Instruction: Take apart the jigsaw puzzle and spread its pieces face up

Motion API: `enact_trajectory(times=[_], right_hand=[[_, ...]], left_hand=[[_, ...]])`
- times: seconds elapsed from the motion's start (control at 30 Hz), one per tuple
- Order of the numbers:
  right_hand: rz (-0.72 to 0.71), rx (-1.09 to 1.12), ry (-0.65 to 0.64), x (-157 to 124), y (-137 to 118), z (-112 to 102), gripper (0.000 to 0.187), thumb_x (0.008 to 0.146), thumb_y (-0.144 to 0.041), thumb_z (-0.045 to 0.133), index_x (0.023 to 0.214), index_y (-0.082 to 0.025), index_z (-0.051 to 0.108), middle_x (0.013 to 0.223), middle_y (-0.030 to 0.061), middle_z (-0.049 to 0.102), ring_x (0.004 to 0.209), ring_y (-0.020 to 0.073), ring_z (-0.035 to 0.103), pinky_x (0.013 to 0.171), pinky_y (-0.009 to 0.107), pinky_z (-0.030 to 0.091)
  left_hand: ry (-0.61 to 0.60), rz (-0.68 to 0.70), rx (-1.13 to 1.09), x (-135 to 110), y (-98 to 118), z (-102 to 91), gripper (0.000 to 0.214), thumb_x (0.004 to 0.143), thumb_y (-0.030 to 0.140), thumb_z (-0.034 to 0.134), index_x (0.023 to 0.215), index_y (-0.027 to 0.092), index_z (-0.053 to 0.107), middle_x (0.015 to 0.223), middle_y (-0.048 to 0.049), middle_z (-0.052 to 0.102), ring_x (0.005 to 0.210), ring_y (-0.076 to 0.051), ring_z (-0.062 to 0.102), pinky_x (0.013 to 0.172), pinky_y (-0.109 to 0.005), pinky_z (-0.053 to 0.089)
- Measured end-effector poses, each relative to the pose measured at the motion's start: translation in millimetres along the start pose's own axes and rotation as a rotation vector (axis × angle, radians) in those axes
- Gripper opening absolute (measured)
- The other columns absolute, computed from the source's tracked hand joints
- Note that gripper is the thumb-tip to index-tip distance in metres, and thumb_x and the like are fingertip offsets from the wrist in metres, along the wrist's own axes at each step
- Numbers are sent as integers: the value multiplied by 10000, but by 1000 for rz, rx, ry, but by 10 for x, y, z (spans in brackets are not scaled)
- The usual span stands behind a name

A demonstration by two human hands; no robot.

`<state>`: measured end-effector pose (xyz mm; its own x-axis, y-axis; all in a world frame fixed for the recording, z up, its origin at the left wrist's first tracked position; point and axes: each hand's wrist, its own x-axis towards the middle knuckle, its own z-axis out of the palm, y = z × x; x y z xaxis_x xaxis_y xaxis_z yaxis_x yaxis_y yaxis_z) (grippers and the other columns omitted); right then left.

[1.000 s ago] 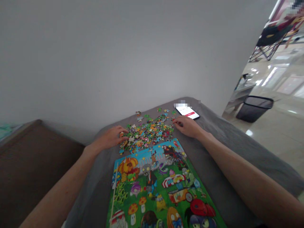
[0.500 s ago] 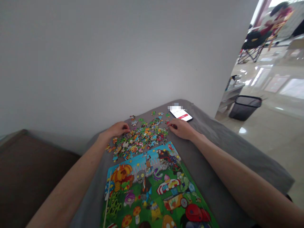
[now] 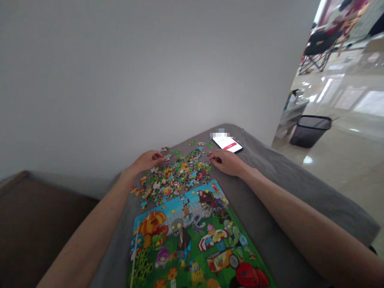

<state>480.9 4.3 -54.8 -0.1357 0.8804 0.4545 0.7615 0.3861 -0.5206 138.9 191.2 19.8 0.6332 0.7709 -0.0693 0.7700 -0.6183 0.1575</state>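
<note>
A heap of small loose jigsaw puzzle pieces (image 3: 180, 172) lies on the grey cloth between my hands. My left hand (image 3: 149, 160) is at its upper left edge, fingers curled and tips close together beside a pale blue piece (image 3: 167, 157). Whether anything is between those fingertips is too small to see. At the upper right edge, my right hand (image 3: 228, 162) has thumb and finger pinched at a small reddish puzzle piece (image 3: 210, 155). Nearer to me, below the heap, lies a colourful picture board (image 3: 192, 240) with cartoon zombies, plants and a pumpkin.
A lit phone (image 3: 229, 144) lies just beyond my right hand. The grey cloth (image 3: 270, 176) covers the surface up to the white wall (image 3: 180, 72). Brown furniture (image 3: 48, 224) is at left. On the floor at right stands a dark bin (image 3: 310, 132); a folding chair (image 3: 319, 50) is farther off.
My left hand has lifted slightly away from the heap toward the wall, its fingers now beside the pale blue piece. The right hand keeps its pinch at nearly the same place.
</note>
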Motion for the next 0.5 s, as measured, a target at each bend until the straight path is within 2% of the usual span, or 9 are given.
enact_trajectory(times=[0.07, 0.13, 0.2, 0.3, 0.33, 0.4, 0.5], right_hand=[[-18, 63, 39, 1, -122, -55, 189, 912, -96, 574, 945, -163, 747, 916, 95, 756, 827, 196, 673, 805, 330, 532], [-100, 154, 114, -29, -356, -134, 179, 931, -117, 563, 978, -165, 729, 880, 74, 745, 768, 169, 659, 759, 303, 535], [-263, 205, 224, -104, -687, -211, 185, 965, -160, 545, 1070, -172, 697, 913, 64, 739, 758, 149, 651, 747, 284, 540], [-590, 207, 322, -284, -1229, -288, 186, 992, -175, 502, 1068, -183, 671, 913, 43, 728, 825, 138, 656, 798, 269, 551], [-690, 194, 318, -349, -1384, -306, 170, 997, -209, 517, 1058, -207, 676, 915, 21, 731, 837, 128, 657, 811, 254, 553], [-817, 120, 167, -462, -1614, -349, 105, 1003, -316, 611, 1001, -260, 700, 991, -14, 750, 898, 101, 665, 868, 203, 546], [-968, 34, 9, -590, -1759, -455, 202, 1017, -312, 599, 873, -316, 740, 1102, -76, 767, 954, 65, 663, 934, 129, 515]], left_hand=[[34, 4, 22, 61, 1, 74, 736, 768, 817, 540, 1077, 186, 760, 1124, -124, 773, 1008, -286, 701, 899, -362, 556], [46, 14, 42, 115, 11, 149, 689, 763, 780, 592, 1092, 199, 762, 1164, -120, 773, 1037, -293, 704, 926, -371, 554], [61, 19, 64, 146, 26, 210, 604, 820, 721, 569, 1093, 219, 766, 1179, -105, 778, 1060, -292, 708, 958, -378, 544], [90, 15, 111, 153, 55, 266, 505, 896, 608, 511, 1112, 230, 765, 1213, -93, 773, 1117, -294, 700, 1008, -380, 520], [95, 11, 129, 149, 67, 277, 485, 909, 574, 498, 1118, 228, 765, 1217, -92, 771, 1127, -294, 697, 1012, -376, 517], [103, -4, 162, 142, 93, 292, 471, 940, 521, 453, 1116, 217, 767, 1206, -92, 772, 1123, -293, 697, 1007, -374, 517], [126, -33, 185, 141, 123, 297, 517, 992, 471, 355, 1163, 185, 751, 1211, -97, 767, 1120, -285, 689, 1014, -391, 512]])
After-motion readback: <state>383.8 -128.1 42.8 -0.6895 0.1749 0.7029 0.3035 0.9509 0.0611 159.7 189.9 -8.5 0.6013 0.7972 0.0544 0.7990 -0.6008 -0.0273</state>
